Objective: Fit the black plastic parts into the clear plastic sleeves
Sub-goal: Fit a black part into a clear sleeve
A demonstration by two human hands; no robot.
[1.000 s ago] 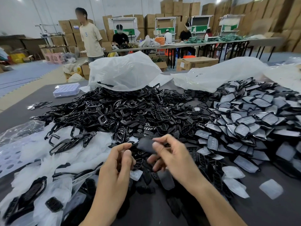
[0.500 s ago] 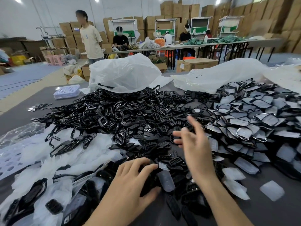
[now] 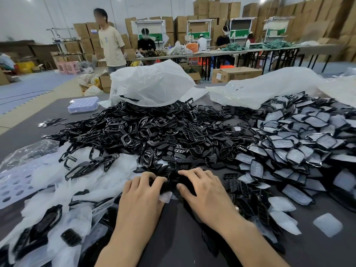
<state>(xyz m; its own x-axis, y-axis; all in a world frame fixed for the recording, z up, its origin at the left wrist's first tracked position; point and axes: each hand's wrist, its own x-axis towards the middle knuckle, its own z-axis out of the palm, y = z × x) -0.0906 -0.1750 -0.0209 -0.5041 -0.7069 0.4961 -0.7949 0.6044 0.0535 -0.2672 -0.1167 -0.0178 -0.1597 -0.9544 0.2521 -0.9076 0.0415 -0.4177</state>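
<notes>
A dark grey table fills the lower view. Across its middle, from 9 to 1 o'clock, spreads a wide heap of loose glossy black plastic parts, open frames and slotted pieces tangled together. At 3 o'clock lies a big overlapping pile of sleeved parts, each black piece inside a clear cover. Behind the heaps, a crumpled white plastic bag sits at 12 o'clock and a second white bag at 1 o'clock. From 7 to 9 o'clock a drift of empty clear plastic sleeves covers the table, with a few black frames lying on it.

At 6 o'clock both hands rest palm down at the near edge of the black heap. The right hand curls thumb and fingers round a blurred black part that lies between the hands. The left hand has its fingers bent onto the same spot, with the corner of one clear sleeve showing under them; whether it grips anything cannot be told.

A lilac perforated plastic tray sits at 10 o'clock.
</notes>
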